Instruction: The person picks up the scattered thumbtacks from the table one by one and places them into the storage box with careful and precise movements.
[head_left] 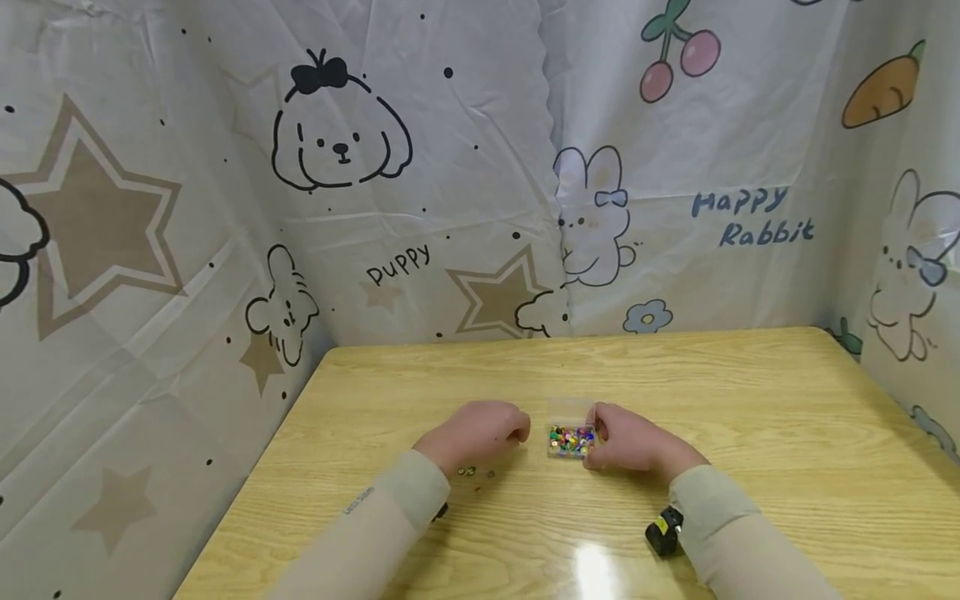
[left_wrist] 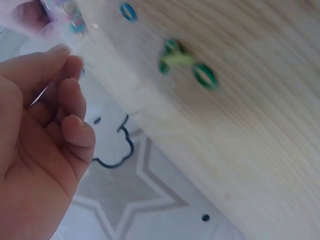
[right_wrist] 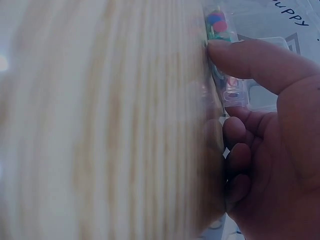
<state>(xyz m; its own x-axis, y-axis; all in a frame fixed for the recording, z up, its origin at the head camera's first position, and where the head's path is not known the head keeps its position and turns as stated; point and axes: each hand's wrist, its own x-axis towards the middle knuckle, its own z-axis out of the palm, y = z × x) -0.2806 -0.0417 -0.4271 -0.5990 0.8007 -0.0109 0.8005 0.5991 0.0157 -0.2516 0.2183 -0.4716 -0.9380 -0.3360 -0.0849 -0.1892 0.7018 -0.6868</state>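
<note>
A small clear plastic box (head_left: pixel 572 454) of mixed coloured pieces (head_left: pixel 573 439) lies on the table, its clear lid (head_left: pixel 570 410) swung up at the back. My right hand (head_left: pixel 633 437) grips its right side; in the right wrist view the thumb (right_wrist: pixel 245 57) presses on the edge. Just left of the box is my left hand (head_left: pixel 483 433), fingers curled and thumb close to the index finger. A bluish bit (left_wrist: pixel 82 73) of a small round piece shows at those fingertips, mostly hidden. Several loose shiny round pieces (head_left: pixel 467 472) lie beside the left wrist.
The wood-grain table (head_left: pixel 420 375) is walled by a white printed cloth (head_left: pixel 480 167) at the back and sides. Black wrist gear (head_left: pixel 663 532) with a yellow mark sits by the right cuff. Loose green-tinted pieces (left_wrist: pixel 205 76) look blurred in the left wrist view.
</note>
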